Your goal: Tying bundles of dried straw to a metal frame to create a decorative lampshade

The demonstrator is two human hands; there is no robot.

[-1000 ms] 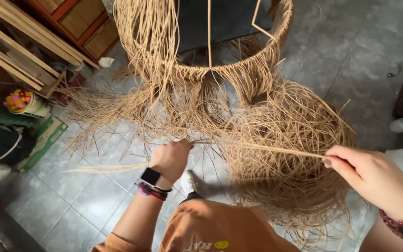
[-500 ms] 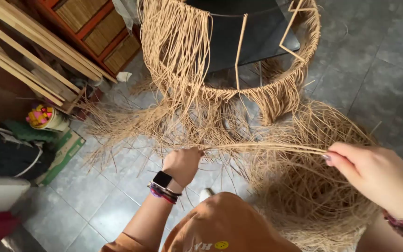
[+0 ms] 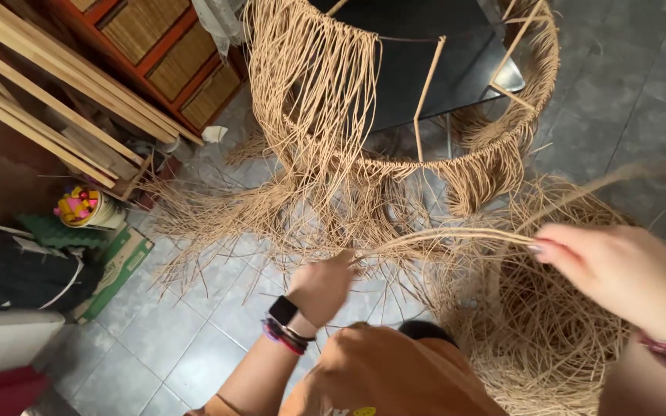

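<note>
The left hand [image 3: 324,283] closes around one end of a bundle of rattan strands [image 3: 456,233], and the right hand [image 3: 618,273] pinches the same bundle farther along, so the strands arch between the two hands. Just beyond the hands hangs a half-woven rattan frame [image 3: 495,139], loose fringe trailing from its rim onto the tiled floor [image 3: 186,339]. Below the right hand lies one heaped coil of loose rattan [image 3: 549,339]. Well off to the left of the left hand stands one small tub [image 3: 105,214] holding bright-coloured bits, beside a green box [image 3: 117,266] and several wooden slats [image 3: 48,115].
</note>
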